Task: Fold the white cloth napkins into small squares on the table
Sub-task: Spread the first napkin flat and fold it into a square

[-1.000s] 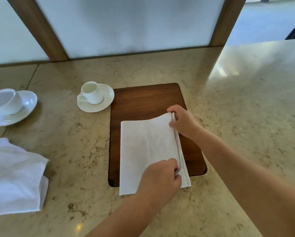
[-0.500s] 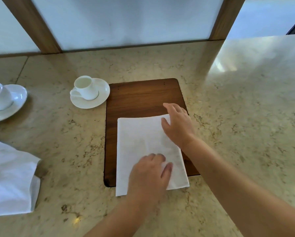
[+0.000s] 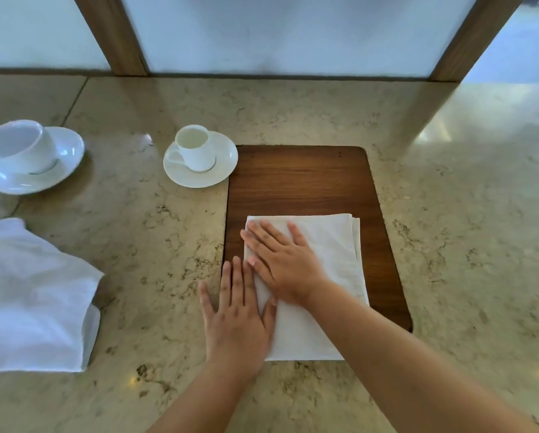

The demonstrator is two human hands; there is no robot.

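From the head view, your right hand (image 3: 285,260) lies flat, fingers straight and slightly spread, pressing the folded white cloth napkin (image 3: 324,276) that lies on the dark wooden board (image 3: 302,179), its near edge hanging onto the beige marble table (image 3: 465,214). Your left hand (image 3: 238,317) lies flat at the napkin's left edge, fingers straight and close together, thumb on the cloth.

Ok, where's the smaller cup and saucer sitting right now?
In the head view the small cup on its saucer sits left of centre, at the wooden board's far-left corner, overlapping its edge.
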